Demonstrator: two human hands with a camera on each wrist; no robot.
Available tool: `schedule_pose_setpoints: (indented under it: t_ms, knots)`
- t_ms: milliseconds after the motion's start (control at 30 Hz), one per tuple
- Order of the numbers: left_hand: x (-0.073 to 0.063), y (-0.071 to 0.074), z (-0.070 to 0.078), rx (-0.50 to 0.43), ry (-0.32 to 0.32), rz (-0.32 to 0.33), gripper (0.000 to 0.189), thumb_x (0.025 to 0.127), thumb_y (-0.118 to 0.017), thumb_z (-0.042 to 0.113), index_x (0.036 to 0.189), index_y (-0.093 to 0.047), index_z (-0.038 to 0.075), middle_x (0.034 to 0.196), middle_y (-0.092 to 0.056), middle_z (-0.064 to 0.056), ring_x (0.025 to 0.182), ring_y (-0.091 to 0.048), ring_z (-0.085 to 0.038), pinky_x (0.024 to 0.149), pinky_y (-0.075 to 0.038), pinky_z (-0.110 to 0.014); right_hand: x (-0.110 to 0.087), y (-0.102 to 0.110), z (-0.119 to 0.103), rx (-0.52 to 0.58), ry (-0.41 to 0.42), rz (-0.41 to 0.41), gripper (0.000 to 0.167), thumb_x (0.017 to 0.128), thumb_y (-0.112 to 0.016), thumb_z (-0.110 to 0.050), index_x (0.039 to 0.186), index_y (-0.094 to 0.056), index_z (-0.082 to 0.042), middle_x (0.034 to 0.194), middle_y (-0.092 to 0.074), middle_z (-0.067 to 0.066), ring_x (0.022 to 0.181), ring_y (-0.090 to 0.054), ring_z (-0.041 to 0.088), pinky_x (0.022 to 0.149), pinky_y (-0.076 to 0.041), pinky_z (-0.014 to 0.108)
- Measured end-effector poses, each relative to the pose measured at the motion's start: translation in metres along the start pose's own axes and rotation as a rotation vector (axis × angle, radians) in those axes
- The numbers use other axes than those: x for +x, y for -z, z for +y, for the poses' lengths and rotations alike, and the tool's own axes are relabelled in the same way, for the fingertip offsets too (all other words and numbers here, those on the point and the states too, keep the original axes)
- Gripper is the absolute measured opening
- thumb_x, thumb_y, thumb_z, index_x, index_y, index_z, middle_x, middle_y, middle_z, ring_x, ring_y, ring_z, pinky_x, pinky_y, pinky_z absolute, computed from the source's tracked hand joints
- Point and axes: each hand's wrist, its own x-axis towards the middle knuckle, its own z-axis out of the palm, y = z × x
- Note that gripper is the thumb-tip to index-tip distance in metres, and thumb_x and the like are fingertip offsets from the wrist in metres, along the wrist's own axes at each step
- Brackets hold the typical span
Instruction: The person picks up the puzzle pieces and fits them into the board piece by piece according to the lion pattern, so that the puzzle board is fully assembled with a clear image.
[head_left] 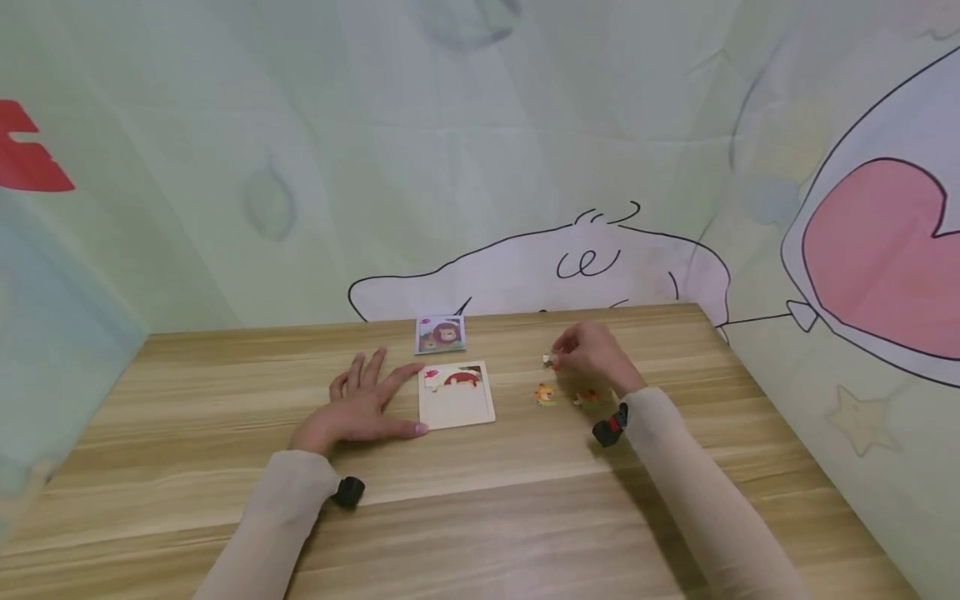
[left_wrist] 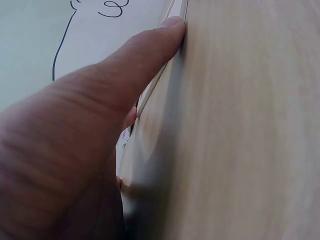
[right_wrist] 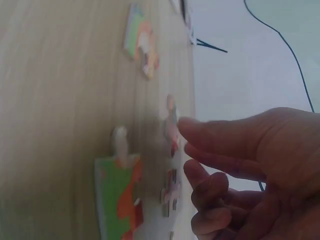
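Head view shows a pale square wooden puzzle tray (head_left: 456, 410) lying flat near the middle of the table, with a narrow raised rim. Interlocking pieces printed in red, pink and cream (head_left: 457, 379) fill its upper part, and the smooth pale base lies exposed below. To its right are loose, knobbed pieces: an orange-and-yellow jigsaw piece with a green edge (head_left: 543, 394), a green-and-orange jigsaw piece (right_wrist: 117, 190) and a small pale-and-red jigsaw piece (right_wrist: 171, 130), the last right by the right hand's fingertips. The left hand (head_left: 363, 408) is spread wide, index finger at the tray's upper left corner and thumb touching its lower left. The right hand (head_left: 596, 354) has thumb and index finger brought close together, the other fingers loosely bent; whether they pinch the small piece cannot be told. Just beyond the tray lies a square glossy picture card with a lion (head_left: 447, 335). Everything rests on a light brown wood-grain table (head_left: 465, 517) with long streaks. Light beige sleeves (head_left: 708, 492) cover both forearms, and small black wrist devices (head_left: 348, 492) sit at the cuffs. Behind stands a creased pale green printed backdrop (head_left: 225, 125), bearing a white black-outlined character (head_left: 510, 267) and a balloon with a pink heart (head_left: 870, 258).
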Motion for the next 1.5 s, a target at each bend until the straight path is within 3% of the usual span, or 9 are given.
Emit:
schedule_pose_setpoints:
  t_ms: [300, 867, 1067, 1267, 1500]
  knots:
    - [-0.001, 0.001, 0.001, -0.010, 0.006, -0.005, 0.112, 0.080, -0.074, 0.083, 0.170, -0.022, 0.043, 0.180, 0.017, -0.022, 0.163, 0.024, -0.053, 0.123, 0.009, -0.079, -0.002, -0.002, 0.004, -0.051, 0.020, -0.004, 0.016, 0.092, -0.082, -0.013, 0.105, -0.079, -0.004, 0.100, -0.070, 0.009, 0.094, -0.058, 0.023, 0.082, -0.047, 0.033]
    - [0.000, 0.000, 0.001, 0.002, 0.014, -0.005, 0.112, 0.080, -0.074, 0.083, 0.170, -0.021, 0.043, 0.180, 0.017, -0.022, 0.163, 0.023, -0.053, 0.123, 0.008, -0.079, -0.003, -0.009, 0.006, 0.002, 0.035, 0.040, 0.013, 0.094, -0.081, -0.008, 0.102, -0.071, -0.006, 0.099, -0.070, 0.011, 0.090, -0.060, 0.023, 0.077, -0.050, 0.031]
    - [0.000, 0.001, 0.001, 0.002, 0.008, -0.002, 0.111, 0.081, -0.075, 0.082, 0.170, -0.021, 0.043, 0.180, 0.016, -0.022, 0.163, 0.023, -0.053, 0.123, 0.008, -0.080, -0.005, -0.009, 0.008, 0.000, 0.093, 0.084, 0.015, 0.091, -0.084, -0.007, 0.099, -0.071, -0.005, 0.098, -0.073, 0.011, 0.090, -0.063, 0.023, 0.078, -0.051, 0.031]
    - [-0.001, 0.001, 0.000, -0.004, -0.003, 0.003, 0.109, 0.082, -0.076, 0.078, 0.170, -0.022, 0.042, 0.181, 0.016, -0.021, 0.164, 0.023, -0.053, 0.123, 0.007, -0.078, -0.004, -0.014, 0.011, 0.079, 0.121, 0.139, 0.013, 0.092, -0.085, -0.011, 0.098, -0.074, -0.006, 0.097, -0.077, 0.012, 0.086, -0.066, 0.022, 0.073, -0.050, 0.029]
    - [0.000, 0.001, -0.001, -0.005, -0.005, 0.001, 0.111, 0.081, -0.076, 0.080, 0.170, -0.022, 0.043, 0.181, 0.016, -0.022, 0.163, 0.023, -0.053, 0.123, 0.008, -0.078, -0.005, -0.018, 0.008, 0.183, 0.091, 0.162, 0.017, 0.094, -0.085, -0.022, 0.103, -0.076, -0.010, 0.101, -0.080, 0.011, 0.087, -0.068, 0.021, 0.073, -0.052, 0.028]
